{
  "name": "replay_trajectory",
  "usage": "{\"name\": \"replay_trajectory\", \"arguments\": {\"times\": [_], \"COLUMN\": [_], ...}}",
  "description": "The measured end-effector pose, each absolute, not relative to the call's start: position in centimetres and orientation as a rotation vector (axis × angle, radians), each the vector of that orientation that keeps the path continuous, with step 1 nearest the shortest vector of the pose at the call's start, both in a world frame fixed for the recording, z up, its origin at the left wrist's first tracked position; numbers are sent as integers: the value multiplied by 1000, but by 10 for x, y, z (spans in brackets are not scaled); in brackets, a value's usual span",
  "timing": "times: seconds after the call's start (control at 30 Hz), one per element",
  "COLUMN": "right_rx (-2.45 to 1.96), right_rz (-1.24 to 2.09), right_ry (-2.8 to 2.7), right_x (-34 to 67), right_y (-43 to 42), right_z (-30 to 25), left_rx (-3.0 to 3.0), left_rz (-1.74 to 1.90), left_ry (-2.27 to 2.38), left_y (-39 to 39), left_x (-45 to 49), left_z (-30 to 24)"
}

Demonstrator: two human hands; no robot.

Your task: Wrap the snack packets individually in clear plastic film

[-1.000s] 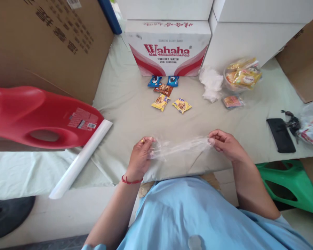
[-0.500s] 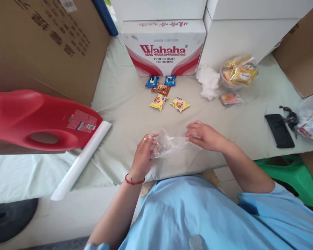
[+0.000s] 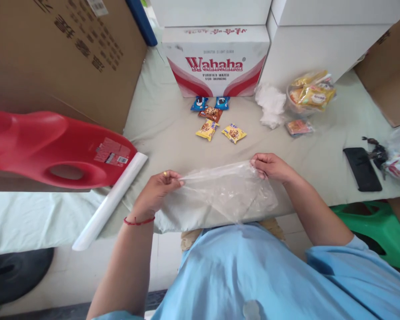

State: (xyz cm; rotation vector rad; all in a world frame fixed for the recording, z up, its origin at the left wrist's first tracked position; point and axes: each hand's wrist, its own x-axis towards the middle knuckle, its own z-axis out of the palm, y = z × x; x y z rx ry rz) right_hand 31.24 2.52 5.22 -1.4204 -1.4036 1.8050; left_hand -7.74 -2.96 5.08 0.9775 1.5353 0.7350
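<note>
A clear plastic bag (image 3: 233, 186) is stretched between my two hands above the front of the cloth-covered table. My left hand (image 3: 162, 186), with a ring and a red bracelet at the wrist, pinches its left corner. At the other end, my right hand (image 3: 270, 168) grips the top right corner with closed fingers. Beyond the bag lie small snack packets: a yellow one (image 3: 234, 133), another yellow packet (image 3: 207, 129), a brown one (image 3: 210, 114), a blue one (image 3: 199, 103) and a second blue packet (image 3: 222, 103).
A red jug (image 3: 63, 151) and a white plastic roll (image 3: 110, 202) lie on the left. Behind stands a Wahaha carton (image 3: 216, 49). To the right are crumpled white plastic (image 3: 271, 104), a tub of snacks (image 3: 300, 104), a flat packet (image 3: 299, 127), a phone (image 3: 362, 169) and keys (image 3: 378, 153).
My hands have moved apart, the left one further out to the left. The bag, bunched up before, is now pulled out wide, and both hands pinch its edge.
</note>
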Motion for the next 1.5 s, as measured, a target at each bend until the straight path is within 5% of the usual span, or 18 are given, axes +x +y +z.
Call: {"name": "replay_trajectory", "arguments": {"times": [0.3,0.6,0.83,1.13,1.33,1.5], "right_rx": [-1593,-1643,-1743,-1617,-1676,-1711], "right_rz": [1593,1491,1375,1332,1375,1273], "right_ry": [-1122,-1204,-1304,-1179,-1107,-1191], "right_x": [287,294,327,309,312,312], "right_y": [14,1,0,-1,-3,-7], "right_z": [32,29,22,24,22,14], "left_rx": [1044,2097,1671,1041,905,1470], "left_rz": [1702,817,846,1316,1180,805], "left_ry": [2050,1785,2182,1660,1828,2072], "left_y": [-35,-80,-79,-62,-54,-60], "left_x": [-27,37,12,32,1,-4], "left_z": [81,31,0,35,39,27]}}
